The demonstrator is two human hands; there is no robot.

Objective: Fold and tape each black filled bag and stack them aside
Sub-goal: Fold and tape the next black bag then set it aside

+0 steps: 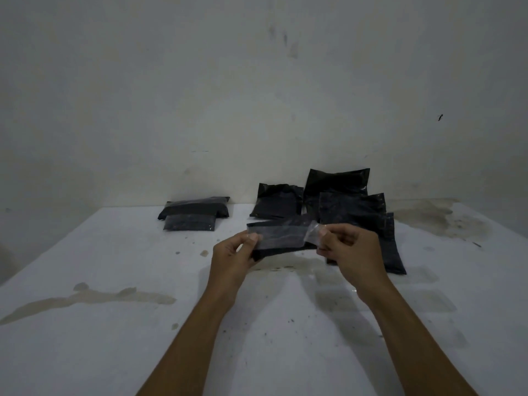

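A small folded black bag (281, 250) is held above the white table, with a strip of clear tape (283, 234) stretched across its top. My left hand (235, 254) grips the bag's left end and pins the tape there with the thumb. My right hand (347, 248) pinches the tape's right end, which curls off past the bag's edge. Several filled black bags (343, 201) lean and lie in a heap at the back right, against the wall. A stack of two folded, taped bags (194, 214) rests at the back centre-left.
The white table (114, 324) is stained, with a long brownish smear at the left and a dark patch at the back right. A grey-white wall (228, 95) closes off the far edge.
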